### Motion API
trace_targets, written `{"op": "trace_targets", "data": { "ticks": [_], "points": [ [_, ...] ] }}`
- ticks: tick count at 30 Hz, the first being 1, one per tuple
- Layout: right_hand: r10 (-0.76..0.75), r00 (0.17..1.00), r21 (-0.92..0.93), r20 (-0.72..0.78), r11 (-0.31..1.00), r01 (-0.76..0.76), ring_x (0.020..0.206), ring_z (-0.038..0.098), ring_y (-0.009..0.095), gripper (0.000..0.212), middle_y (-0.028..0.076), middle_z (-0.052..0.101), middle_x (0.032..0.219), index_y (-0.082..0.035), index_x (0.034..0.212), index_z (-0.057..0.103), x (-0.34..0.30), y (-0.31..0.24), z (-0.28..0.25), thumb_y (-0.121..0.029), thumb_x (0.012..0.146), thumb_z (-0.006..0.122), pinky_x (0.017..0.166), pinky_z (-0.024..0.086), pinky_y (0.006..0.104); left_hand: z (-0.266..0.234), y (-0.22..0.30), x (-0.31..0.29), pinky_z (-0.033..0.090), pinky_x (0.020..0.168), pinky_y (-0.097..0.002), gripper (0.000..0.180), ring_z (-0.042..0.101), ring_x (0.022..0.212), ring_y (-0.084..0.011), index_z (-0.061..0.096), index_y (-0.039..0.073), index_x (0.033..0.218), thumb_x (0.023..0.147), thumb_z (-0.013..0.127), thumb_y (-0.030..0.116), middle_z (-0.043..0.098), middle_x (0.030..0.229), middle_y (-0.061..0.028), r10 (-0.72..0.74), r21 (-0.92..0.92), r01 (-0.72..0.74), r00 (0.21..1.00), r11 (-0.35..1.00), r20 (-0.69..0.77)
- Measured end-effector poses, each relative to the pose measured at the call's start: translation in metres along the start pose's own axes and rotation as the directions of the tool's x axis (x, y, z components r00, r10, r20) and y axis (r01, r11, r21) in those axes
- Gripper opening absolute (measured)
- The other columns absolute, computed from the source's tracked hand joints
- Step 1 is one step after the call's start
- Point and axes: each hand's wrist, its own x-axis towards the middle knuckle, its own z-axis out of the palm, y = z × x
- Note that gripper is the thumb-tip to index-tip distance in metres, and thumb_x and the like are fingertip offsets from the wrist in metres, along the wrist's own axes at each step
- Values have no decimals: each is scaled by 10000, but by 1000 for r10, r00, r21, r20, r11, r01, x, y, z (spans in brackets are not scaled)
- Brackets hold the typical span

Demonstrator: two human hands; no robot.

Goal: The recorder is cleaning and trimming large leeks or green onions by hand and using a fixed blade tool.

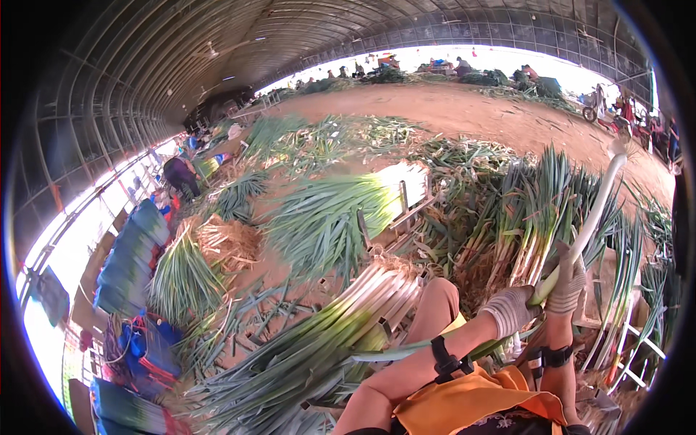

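Both my hands wear pale ribbed work gloves and grip one long green onion (598, 196). Its white stalk slants up to the right, ending in a rooty tip. My left hand (511, 312) closes around the lower, green part of the stalk. Just above it, my right hand (565, 286) wraps the stalk where it turns white. Green leaves trail left beneath my left forearm. Beside my left knee lies a thick pile of peeled green onions (341, 312), white ends toward me. Unpeeled green onions (533, 210) with dry, brownish skins stand bunched behind my hands.
A second pile of clean green onions (341, 203) rests on a metal rack (413, 210) farther ahead. Torn leaves and peeled skins litter the ground. Blue-wrapped bundles (130, 254) line the left side. A stooping person (181, 177) is at the far left. An orange apron (478, 402) covers my lap.
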Motion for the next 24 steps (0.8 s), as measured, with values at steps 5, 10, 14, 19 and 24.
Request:
{"op": "trace_targets", "data": {
  "ticks": [5, 10, 14, 19, 24],
  "points": [
    [55, 998, 142, -37, 989, -50, 423, 379, 35, 373, -46, 408, 533, -80, 1000, 626, 46, -34, -4, -413, 856, 541, 381, 291, 183, 4, -2, -34, 467, 662, -400, 294, 597, 717, -363, 565, -9, 899, 771, 602, 254, 600, 753, -224, -5, 10, 5, 1000, 1000, 17],
    [146, 964, 198, -221, 975, -102, 460, 389, 34, 408, -55, 454, 589, -42, 993, 629, 101, -63, -44, -411, 890, 491, 413, 296, 178, -2, 19, -45, 465, 640, -374, 273, 603, 666, -305, 567, -2, 877, 787, 580, 256, 602, 698, -184, -98, -112, 132, 958, 985, 268],
    [8, 972, 186, -235, 982, 37, 472, 397, 35, 417, -50, 466, 596, -35, 999, 630, 111, -61, -55, -413, 889, 493, 421, 303, 182, 6, 8, -44, 464, 627, -356, 276, 607, 662, -267, 572, -8, 855, 788, 573, 260, 611, 689, -151, 2, -116, 30, 964, 993, 267],
    [-72, 960, 137, -272, 984, 113, 487, 407, 36, 429, -44, 482, 605, -26, 1006, 630, 115, -49, -64, -416, 888, 496, 430, 311, 187, 8, 4, -45, 462, 622, -337, 302, 602, 663, -215, 574, -34, 848, 785, 567, 261, 621, 692, -118, 22, -316, 110, 922, 942, 387],
    [-130, 940, 14, -316, 990, 142, 593, 461, 65, 432, 2, 555, 689, -2, 964, 633, 146, -14, -116, -407, 889, 502, 547, 380, 204, 20, -2, -40, 465, 628, -309, 301, 583, 664, -180, 576, -42, 859, 792, 561, 251, 618, 710, -116, 71, -346, 93, 898, 934, 433]
  ]
}}
